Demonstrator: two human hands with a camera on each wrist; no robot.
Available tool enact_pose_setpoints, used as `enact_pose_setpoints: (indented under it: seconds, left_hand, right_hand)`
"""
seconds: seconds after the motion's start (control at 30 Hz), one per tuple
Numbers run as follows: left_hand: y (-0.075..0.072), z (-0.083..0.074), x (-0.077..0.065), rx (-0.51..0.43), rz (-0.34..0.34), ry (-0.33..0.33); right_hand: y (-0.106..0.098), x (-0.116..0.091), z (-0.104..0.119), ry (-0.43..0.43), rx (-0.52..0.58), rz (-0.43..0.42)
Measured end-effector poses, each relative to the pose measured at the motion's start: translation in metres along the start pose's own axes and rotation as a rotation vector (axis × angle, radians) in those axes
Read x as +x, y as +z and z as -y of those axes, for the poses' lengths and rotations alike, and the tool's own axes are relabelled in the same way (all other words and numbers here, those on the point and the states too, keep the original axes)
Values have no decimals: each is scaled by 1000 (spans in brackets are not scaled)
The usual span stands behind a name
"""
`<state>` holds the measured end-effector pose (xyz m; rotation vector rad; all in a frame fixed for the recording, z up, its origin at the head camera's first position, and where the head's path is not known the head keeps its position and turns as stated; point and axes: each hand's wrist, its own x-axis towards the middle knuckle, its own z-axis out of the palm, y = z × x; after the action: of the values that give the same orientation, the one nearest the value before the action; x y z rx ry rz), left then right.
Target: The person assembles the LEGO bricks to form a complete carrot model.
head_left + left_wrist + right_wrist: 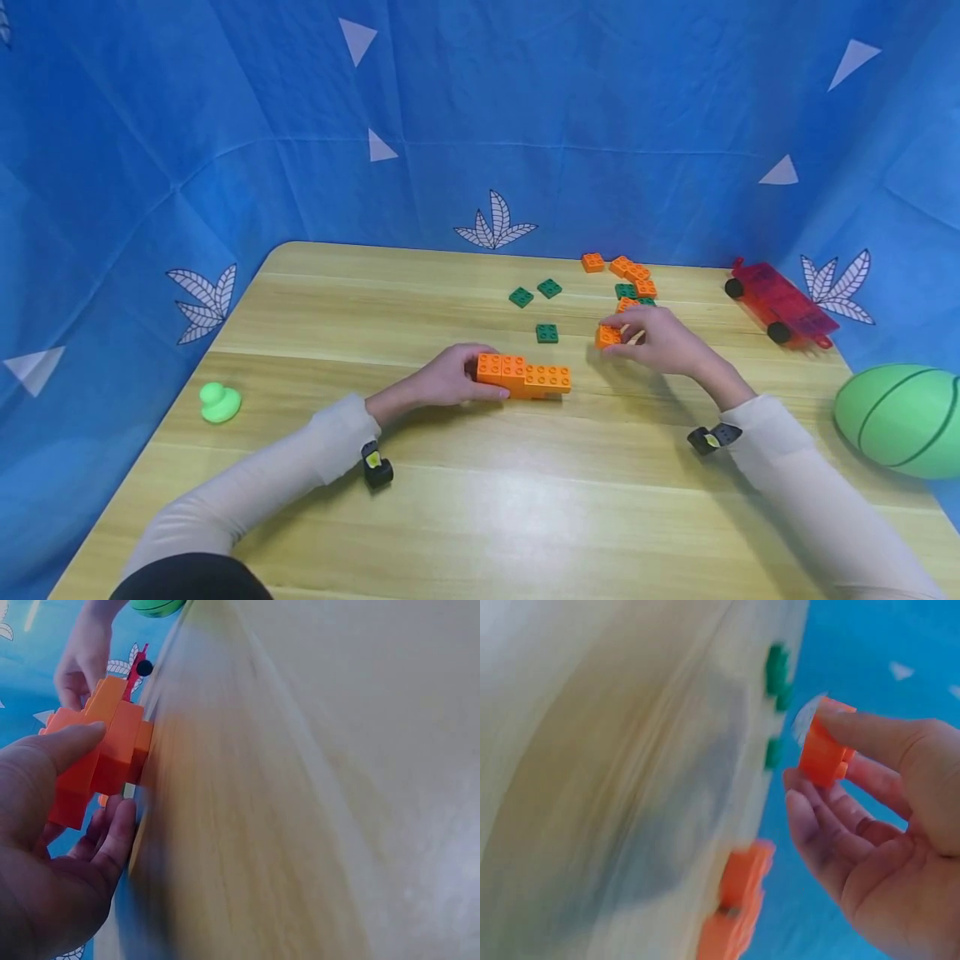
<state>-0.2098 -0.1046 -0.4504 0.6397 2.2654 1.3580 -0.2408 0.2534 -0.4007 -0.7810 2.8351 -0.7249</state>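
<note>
In the head view my left hand (456, 377) grips the left end of a built block of orange toy bricks (546, 379) near the middle of the table. The left wrist view shows the thumb lying along one side of that orange block (118, 742), its layers stepped. Off to the right, my right hand (654, 337) pinches a single orange brick (608, 337). Seen from the right wrist, this brick (826, 746) sits between thumb and fingers, held above the table. Studs show on one face of it.
Three green bricks (547, 333) lie beyond the block. A cluster of orange and green bricks (637, 272) sits near the table's back edge. A red toy car (783, 302) and a green ball (900, 421) stand at right, a green rubber duck (219, 402) at left.
</note>
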Motion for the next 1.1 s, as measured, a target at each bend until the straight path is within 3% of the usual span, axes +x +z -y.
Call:
enact_pose_setpoints:
  seconds: [0.23,0.43,0.7,1.1]
  left_hand:
    - [2,-1,0,-50,-27,-12]
    - [1,-1,0,-67,-34,-6]
    - [-1,-1,-1,-80,-40,4]
    - [1,2,3,-109,-12,11]
  right_hand:
    - [13,6,46,-180,111,-37]
    - [24,9,72,-233,142,-31]
    - [34,15,82,-257,129,-2]
    - [43,16,86,-220,140,27]
